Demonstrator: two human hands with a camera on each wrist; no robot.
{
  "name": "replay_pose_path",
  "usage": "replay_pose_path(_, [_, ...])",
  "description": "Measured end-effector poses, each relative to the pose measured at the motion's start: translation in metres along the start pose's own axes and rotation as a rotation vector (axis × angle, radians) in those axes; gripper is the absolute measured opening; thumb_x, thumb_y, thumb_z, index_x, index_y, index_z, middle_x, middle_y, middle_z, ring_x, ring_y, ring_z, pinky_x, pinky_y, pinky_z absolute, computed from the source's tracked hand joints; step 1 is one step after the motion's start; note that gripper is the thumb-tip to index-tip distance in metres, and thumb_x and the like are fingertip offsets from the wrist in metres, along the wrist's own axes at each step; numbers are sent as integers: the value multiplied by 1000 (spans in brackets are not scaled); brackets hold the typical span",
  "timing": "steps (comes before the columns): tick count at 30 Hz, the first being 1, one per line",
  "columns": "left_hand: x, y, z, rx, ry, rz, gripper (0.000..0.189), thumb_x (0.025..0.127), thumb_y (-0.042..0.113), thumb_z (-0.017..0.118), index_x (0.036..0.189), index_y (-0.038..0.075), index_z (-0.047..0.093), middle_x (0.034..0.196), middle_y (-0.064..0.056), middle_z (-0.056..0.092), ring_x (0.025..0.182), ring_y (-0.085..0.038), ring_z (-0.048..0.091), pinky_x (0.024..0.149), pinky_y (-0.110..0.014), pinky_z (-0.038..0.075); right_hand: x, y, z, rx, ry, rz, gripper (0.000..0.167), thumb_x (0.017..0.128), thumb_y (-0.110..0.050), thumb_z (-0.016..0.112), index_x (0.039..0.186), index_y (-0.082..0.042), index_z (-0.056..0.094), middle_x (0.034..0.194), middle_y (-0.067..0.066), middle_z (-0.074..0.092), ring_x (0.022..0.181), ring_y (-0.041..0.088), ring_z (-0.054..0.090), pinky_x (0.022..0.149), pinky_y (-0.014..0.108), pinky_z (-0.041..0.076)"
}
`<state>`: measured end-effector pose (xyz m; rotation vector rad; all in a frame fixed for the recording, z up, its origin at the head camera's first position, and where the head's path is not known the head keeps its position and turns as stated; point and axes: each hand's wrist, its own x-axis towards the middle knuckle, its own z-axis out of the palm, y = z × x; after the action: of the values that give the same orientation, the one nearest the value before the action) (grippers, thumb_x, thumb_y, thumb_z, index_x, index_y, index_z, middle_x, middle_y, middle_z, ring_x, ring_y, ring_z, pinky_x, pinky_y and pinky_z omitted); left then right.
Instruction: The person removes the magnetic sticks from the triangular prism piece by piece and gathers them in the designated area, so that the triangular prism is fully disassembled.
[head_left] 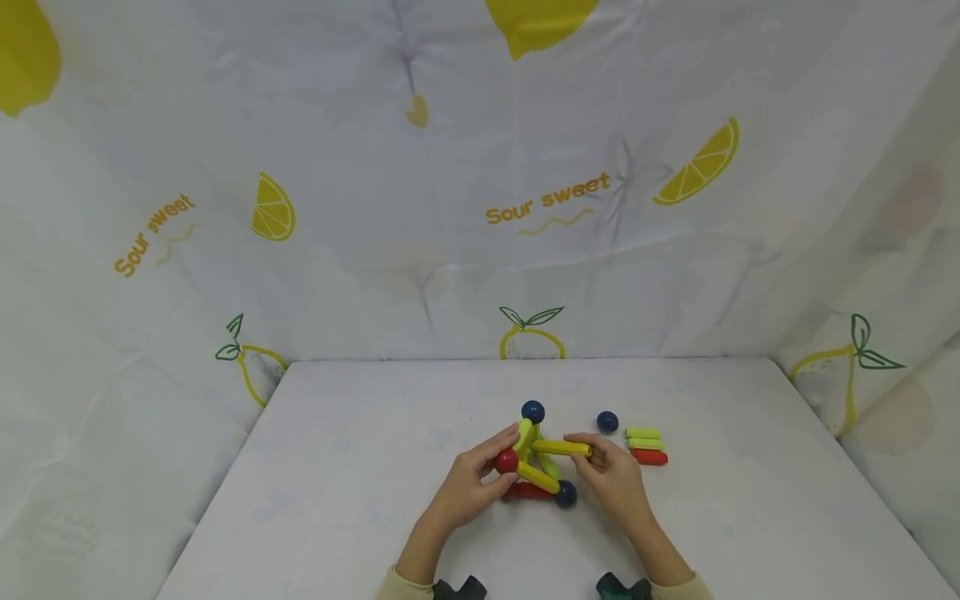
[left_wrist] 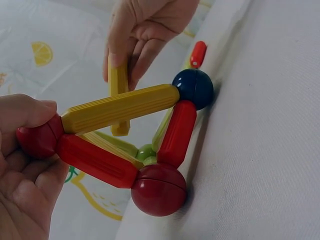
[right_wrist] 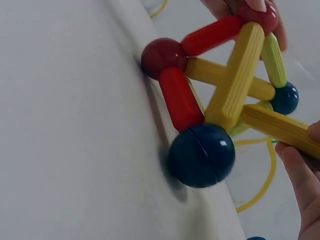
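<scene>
My left hand [head_left: 467,490] grips a red ball [head_left: 507,461] at the top of a frame built from rods and balls. A yellow rod [left_wrist: 122,108] slopes from that ball to a blue ball [head_left: 566,493] low at the front. One red rod [left_wrist: 97,161] runs down to a darker red ball [left_wrist: 159,190] near the table, and a second red rod [right_wrist: 181,100] joins the two low balls. Another blue ball [head_left: 533,412] sits at the far side. In my right hand [head_left: 618,487], thumb and fingers pinch a loose-ended yellow rod [head_left: 562,447], its other end pointing into the frame.
To the right of the frame, a separate blue ball [head_left: 607,422] lies on the white table [head_left: 337,467]. Beside it are two yellow-green rods [head_left: 643,439] and a red rod [head_left: 648,457] in a row. A lemon-print cloth [head_left: 375,275] hangs behind the table.
</scene>
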<state>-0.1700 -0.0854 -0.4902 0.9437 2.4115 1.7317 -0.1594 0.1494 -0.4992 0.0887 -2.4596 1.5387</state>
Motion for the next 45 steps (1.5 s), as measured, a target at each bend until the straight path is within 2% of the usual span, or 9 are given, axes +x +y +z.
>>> replay_pose_path(5, [0, 0, 1, -4, -5, -8, 52, 89, 8, 64, 139, 10, 48, 149, -1, 39, 134, -20, 42, 100, -27, 43, 5, 10, -26, 60, 47, -48, 25, 89, -9, 65, 112, -1, 60, 114, 15, 65, 99, 0, 63, 79, 9, 49])
replay_pose_path(10, [0, 0, 1, 13, -2, -2, 52, 89, 9, 64, 139, 10, 48, 149, 0, 40, 134, -21, 43, 99, -27, 43, 12, 27, -60, 53, 107, 6, 32, 91, -19, 63, 116, 1, 57, 115, 11, 65, 93, -14, 57, 75, 8, 50])
replay_pose_path(17, [0, -2, 1, 29, 2, 39, 52, 89, 7, 64, 138, 7, 47, 149, -6, 40, 133, -25, 43, 99, -29, 44, 14, 55, -110, 183, 163, 138, 41, 93, -20, 61, 122, 4, 48, 101, -26, 60, 90, -11, 61, 76, 11, 51])
replay_pose_path(23, [-1, -1, 1, 23, 4, 46, 50, 90, 8, 63, 138, 5, 48, 148, -9, 40, 133, -29, 42, 99, -30, 44, 16, 88, -137, 133, 198, 341, 52, 92, -36, 59, 130, -1, 47, 95, -29, 55, 83, -14, 60, 72, 9, 51])
replay_pose_path(26, [-1, 1, 1, 25, 2, 38, 50, 90, 10, 63, 138, 5, 48, 149, -10, 39, 133, -28, 42, 99, -28, 43, 17, 104, -144, 262, 218, 406, 49, 91, -32, 63, 128, -3, 49, 91, -27, 59, 82, -10, 62, 70, 10, 52])
replay_pose_path(31, [0, 3, 1, 26, 3, 30, 51, 89, 7, 64, 138, 6, 48, 149, -9, 39, 134, -25, 41, 100, -26, 42, 19, 114, -150, 468, 214, 385, 41, 87, -22, 68, 121, -4, 53, 88, -24, 64, 80, -5, 65, 70, 12, 53])
replay_pose_path(37, [1, 2, 1, 21, 7, 15, 52, 88, 4, 64, 137, 5, 48, 149, -4, 40, 135, -22, 41, 100, -27, 42, 21, 116, -149, 230, 183, 396, 52, 94, -27, 58, 135, 3, 44, 90, -27, 57, 81, -13, 60, 71, 9, 51])
replay_pose_path(41, [1, 0, 2, 24, 8, 28, 52, 88, 3, 64, 137, 5, 48, 149, -5, 40, 134, -23, 42, 100, -27, 43, 22, 121, -151, 8, 161, 382, 56, 97, -33, 51, 139, 4, 40, 107, -3, 65, 78, -19, 54, 69, 6, 49])
replay_pose_path(45, [0, 0, 2, 34, 14, 38, 52, 87, 2, 64, 137, 5, 48, 149, -6, 40, 134, -24, 42, 99, -26, 43, 23, 126, -154, -162, 172, 375, 57, 97, -40, 48, 136, 2, 44, 125, 24, 57, 77, -23, 45, 66, 6, 44])
